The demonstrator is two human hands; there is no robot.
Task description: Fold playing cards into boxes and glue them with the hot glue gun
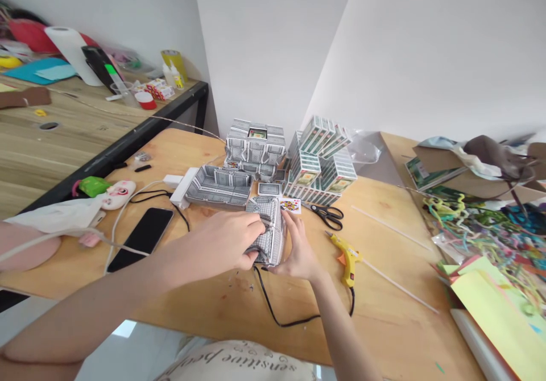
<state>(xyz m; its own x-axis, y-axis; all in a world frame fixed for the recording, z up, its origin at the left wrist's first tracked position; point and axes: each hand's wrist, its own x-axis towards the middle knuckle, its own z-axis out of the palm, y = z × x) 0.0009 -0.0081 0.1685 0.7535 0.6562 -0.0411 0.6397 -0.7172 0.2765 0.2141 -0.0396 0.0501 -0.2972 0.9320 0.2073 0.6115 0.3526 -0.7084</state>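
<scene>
White walls point(264, 51) meet behind a pale wooden worktop point(396, 335). Near its far edge stands a chest-like structure of grey-and-white patterned cards point(256, 152), a small green-and-white card pack point(257, 134) showing in the opening on top. Just in front of it, a shallow open tray of the same patterned cards point(213, 198) shows its card-lined interior. Beside the structure, green-and-white boxed card packs point(306, 169) form a stepped stack. Farther right, crumpled dark cloth point(486, 150) lies at an open brown cardboard box point(439, 158). The left forearm point(162, 267) reaches in from the lower left; the left grip point(245, 236) curls its fingers over a padded-looking, grey-and-white patterned card piece point(273, 244), its thumb near the near edge, holding it. The right forearm point(336, 324) rises from the lower right; the right grip point(298, 250) rests along the piece's right side, finger and thumb spread, though whether it pinches cannot be told. The piece lies between both grips, in front of the tray's right end. A face-up playing card point(292, 205) sits just beyond the right fingertips, near black-handled scissors point(330, 216). A yellow glue gun point(350, 264) lies to the right.
</scene>
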